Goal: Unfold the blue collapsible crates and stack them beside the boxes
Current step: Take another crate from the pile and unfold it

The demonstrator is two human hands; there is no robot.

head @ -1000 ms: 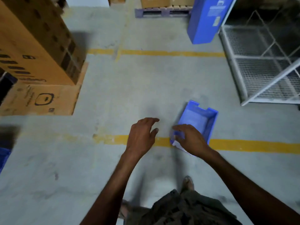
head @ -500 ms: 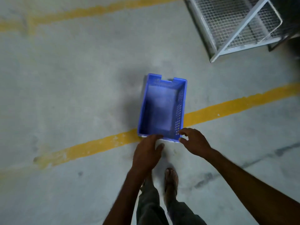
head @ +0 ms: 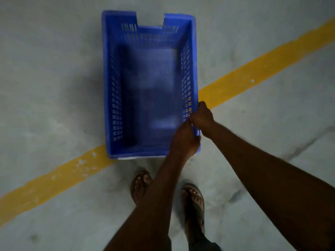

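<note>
While the blue crate [head: 148, 84] stands unfolded on the floor [head: 54, 87], both hands — left hand [head: 184, 140], right hand [head: 202, 117] — have fingers closed on its near-right wall.

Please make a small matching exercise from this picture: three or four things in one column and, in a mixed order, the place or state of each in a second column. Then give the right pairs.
Things:
1. crate
2. yellow line
3. left hand
4. right hand

Places or states:
A. painted on the floor, passing under the crate
B. on the near right corner of the crate
C. on the right wall of the crate, just beyond the other hand
D. open, with nothing inside, standing on the floor

Pairs: 1-D, 2-A, 3-B, 4-C
</note>
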